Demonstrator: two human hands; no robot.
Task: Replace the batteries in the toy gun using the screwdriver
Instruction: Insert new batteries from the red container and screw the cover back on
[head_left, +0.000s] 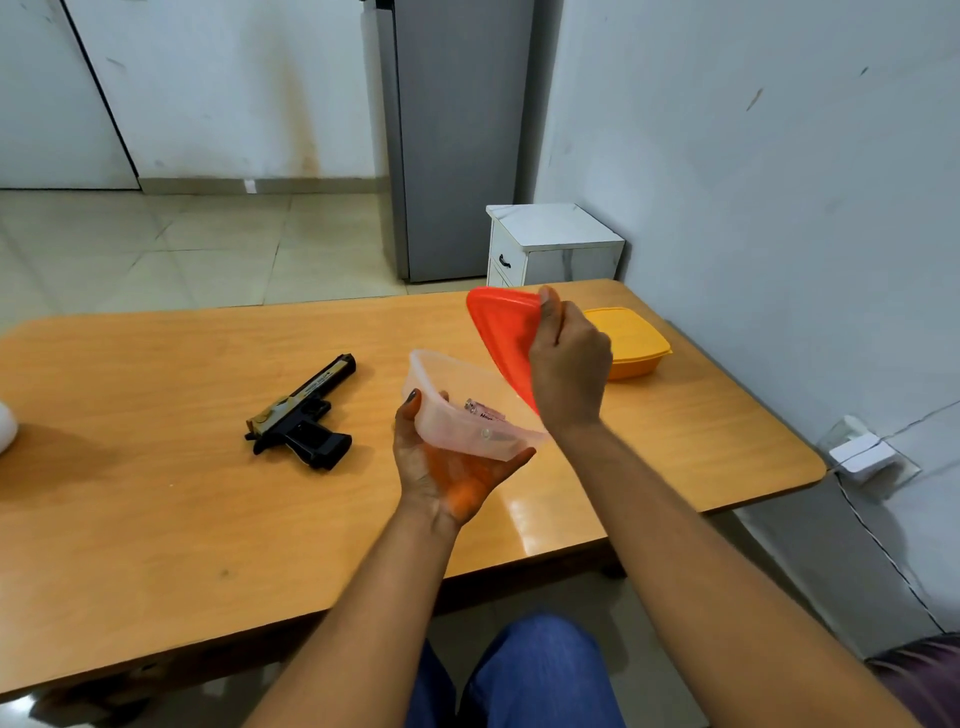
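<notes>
Nearest the camera, blue-trousered knees (540, 670) are seen below the front edge of the wooden tabletop (156, 519), and two bare forearms are stretched out over it. The left hand (447, 467) is turned palm up, and a clear plastic box (457, 410) is cradled in it; the grip is curled under and around the box, the thumb hooked over the near-left rim and the fingertips showing past its right end. The box is held tilted above the tabletop, not resting on it. Inside the box, small batteries (483, 413) are lying against the lower wall; their number cannot be told through the cloudy plastic.

Just right of the box, an orange-red lid (501, 332) is held by the right hand (569, 364). The grip is closed on the lid's right edge, with the thumb pressed at its upper corner and the other fingers hidden behind it. The lid is lifted clear of the box and tilted steeply, its lower edge near the box's right rim.

To the left of the hands, the toy gun (301, 415) is laid flat on the tabletop, well apart from the box, with the black handle toward the camera and the barrel pointed away and to the right. A white rounded object (6, 426) is cut off at the left edge.

Farther back, a closed yellow box (631, 340) is set near the tabletop's right corner, partly hidden by the right hand. Beyond the tabletop, a small white cabinet (553, 244) is placed against the wall beside a tall grey refrigerator (457, 140), on a tiled floor.
</notes>
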